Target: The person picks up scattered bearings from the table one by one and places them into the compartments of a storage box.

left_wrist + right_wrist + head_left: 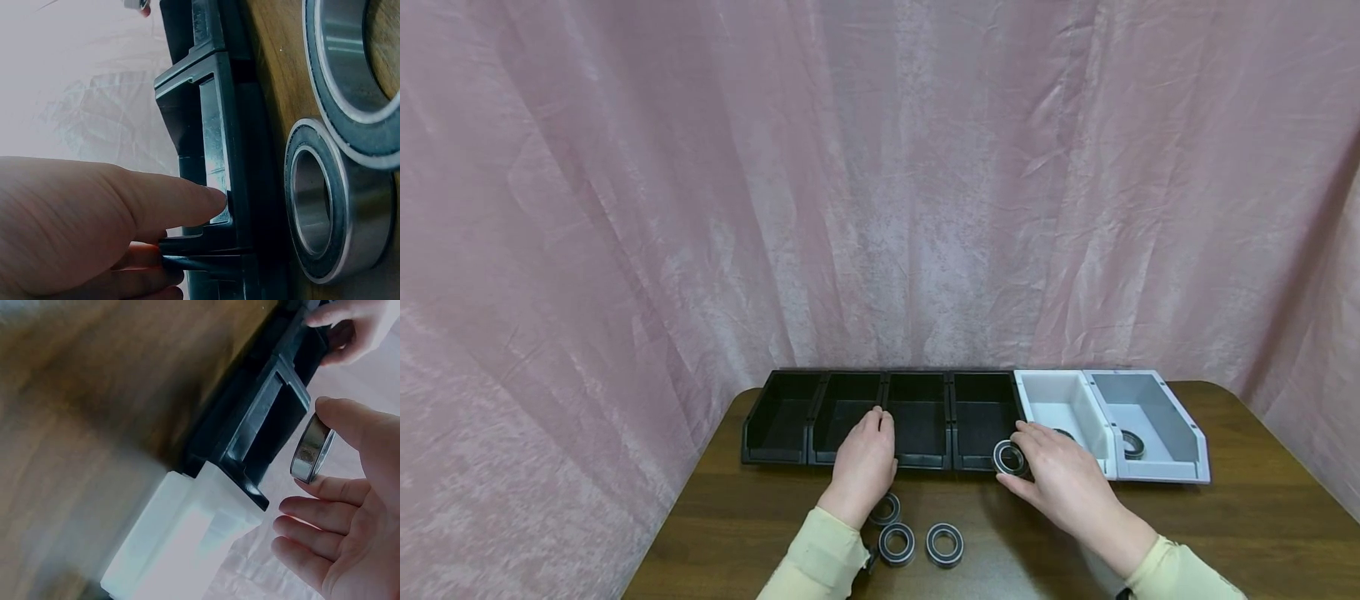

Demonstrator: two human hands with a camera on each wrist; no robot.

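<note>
Between thumb and index finger, my right hand [1070, 481] pinches a ball bearing [1010, 457] by its outer ring, near the front of the rightmost black bin. In the right wrist view the bearing [311, 449] is seen edge-on, and the other fingers are spread below it. My left hand [865, 461] reaches over the front of the middle black bins [917, 458], its fingers fairly straight. The left wrist view shows its thumb [181, 199] at a bin's front lip, with the other fingers partly hidden by the bin. Bearings [897, 544] lie on the table beside the left wrist.
Several black bins stand in a row with a white bin [1060, 396] and a grey bin [1157, 400] at the right. A bearing [1132, 445] lies in the grey bin; another bearing [1064, 433] shows partly in the white one. A pink curtain [880, 183] hangs behind the wooden table [722, 533].
</note>
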